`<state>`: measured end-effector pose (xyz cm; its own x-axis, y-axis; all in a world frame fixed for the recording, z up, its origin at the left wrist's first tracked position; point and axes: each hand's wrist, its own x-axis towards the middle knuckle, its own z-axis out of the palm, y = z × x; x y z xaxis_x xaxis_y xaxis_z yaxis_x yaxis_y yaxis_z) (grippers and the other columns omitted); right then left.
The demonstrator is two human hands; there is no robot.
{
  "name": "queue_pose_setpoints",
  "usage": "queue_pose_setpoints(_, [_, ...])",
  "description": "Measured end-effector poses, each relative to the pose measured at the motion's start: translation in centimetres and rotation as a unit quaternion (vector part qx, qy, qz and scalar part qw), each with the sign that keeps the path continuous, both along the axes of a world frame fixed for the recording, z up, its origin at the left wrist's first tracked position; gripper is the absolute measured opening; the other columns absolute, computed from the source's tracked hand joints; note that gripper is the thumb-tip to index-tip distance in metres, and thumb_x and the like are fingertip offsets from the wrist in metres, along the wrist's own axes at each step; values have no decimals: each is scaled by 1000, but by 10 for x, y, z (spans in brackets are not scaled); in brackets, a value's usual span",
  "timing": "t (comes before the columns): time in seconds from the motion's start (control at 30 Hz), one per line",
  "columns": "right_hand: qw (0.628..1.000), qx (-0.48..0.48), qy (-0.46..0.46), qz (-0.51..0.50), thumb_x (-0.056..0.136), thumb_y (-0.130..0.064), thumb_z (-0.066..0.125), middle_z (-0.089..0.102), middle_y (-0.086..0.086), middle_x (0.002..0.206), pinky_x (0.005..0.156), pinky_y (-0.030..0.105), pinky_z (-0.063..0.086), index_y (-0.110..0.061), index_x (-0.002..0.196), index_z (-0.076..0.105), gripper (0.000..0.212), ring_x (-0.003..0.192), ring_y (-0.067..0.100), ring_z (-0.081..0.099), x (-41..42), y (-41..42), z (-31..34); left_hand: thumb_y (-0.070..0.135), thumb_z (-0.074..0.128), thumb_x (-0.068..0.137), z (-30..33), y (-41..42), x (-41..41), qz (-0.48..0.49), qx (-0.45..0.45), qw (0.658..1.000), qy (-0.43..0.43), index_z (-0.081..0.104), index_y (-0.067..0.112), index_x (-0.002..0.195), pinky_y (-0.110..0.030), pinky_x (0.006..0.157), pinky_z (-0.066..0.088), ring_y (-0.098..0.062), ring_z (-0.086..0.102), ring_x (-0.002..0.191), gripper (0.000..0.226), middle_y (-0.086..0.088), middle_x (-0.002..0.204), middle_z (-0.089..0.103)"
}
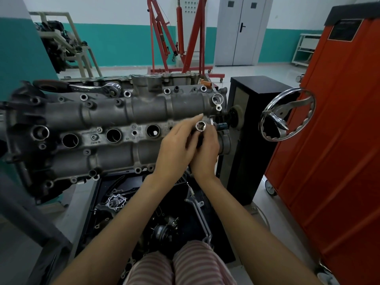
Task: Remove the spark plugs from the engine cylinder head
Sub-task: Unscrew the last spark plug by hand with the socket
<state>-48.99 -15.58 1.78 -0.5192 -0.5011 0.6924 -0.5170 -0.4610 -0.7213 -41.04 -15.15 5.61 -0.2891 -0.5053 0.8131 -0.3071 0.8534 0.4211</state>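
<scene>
1. Both bare forearms reach forward from the bottom of the view, and the two hands meet over the right end of the cylinder head (pixel 115 122).
2. The right hand (pixel 205 155) has its fingers curled round a chrome socket (pixel 200 126), whose open, round mouth faces up toward the camera.
3. The left hand (pixel 176 147) lies just beside it, fingers long and nearly straight, tips reaching past the socket; whether they touch it I cannot tell.
4. The cylinder head is dull grey cast aluminium, rough and ribbed, lying lengthwise on its stand.
5. A row of round, dark spark plug wells (pixel 113 135) runs along its middle; any plugs inside are hidden in shadow.
6. A polished ratchet wrench (pixel 96 87) rests on the head's far edge, well apart from the hands.
7. A shiny chromed handwheel (pixel 287 115) stands at the right, beside an orange tool cabinet (pixel 329 140).
</scene>
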Motion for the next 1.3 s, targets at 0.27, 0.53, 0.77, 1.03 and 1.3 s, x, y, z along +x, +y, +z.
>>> queue_pose_setpoints(0.27, [999, -4, 31, -7, 79, -20, 56, 50, -7, 85, 65, 19, 38, -19, 89, 51, 11, 74, 5, 46, -2, 0, -1, 15, 72, 79, 24, -15, -1, 44, 20, 998, -31, 57, 11, 83, -6, 68, 37, -4, 47, 72, 16, 2, 81, 55])
queue_pose_setpoints(0.53, [998, 17, 49, -18, 80, -19, 52, 55, 1, 96, 75, 28, 44, -9, 99, 55, 22, 86, 14, 52, -2, -1, -2, 14, 70, 82, 5, -7, 7, 8, 20, 1000, 19, 69, 13, 98, -10, 76, 47, 1, 59, 86, 16, 14, 91, 64])
queue_pose_setpoints(0.77, [999, 14, 43, -16, 83, -22, 53, 57, 1, 98, 77, 33, 46, -10, 102, 57, 23, 89, 12, 54, -1, -1, -1, 10, 69, 83, 11, -9, 6, -16, 4, 999, -27, 59, 11, 115, -7, 93, 37, 3, 49, 105, 34, 11, 111, 55])
queue_pose_setpoints(1.03, [1000, -2, 29, -7, 78, -22, 54, 53, -7, 92, 72, 26, 44, -19, 95, 52, 18, 82, 6, 50, 0, 1, -1, 22, 74, 78, 26, -16, -1, 53, 28, 997, -43, 51, 18, 81, -8, 64, 37, -2, 45, 68, 23, 12, 76, 47])
queue_pose_setpoints(1.3, [999, 9, -20, -28, 77, -30, 43, 59, -3, 85, 70, 34, 47, -10, 88, 57, 27, 76, 9, 53, 6, 0, 9, 7, 67, 83, 3, -1, 4, 10, 15, 999, 26, 67, 12, 104, -8, 83, 44, 3, 56, 92, 22, 12, 97, 64])
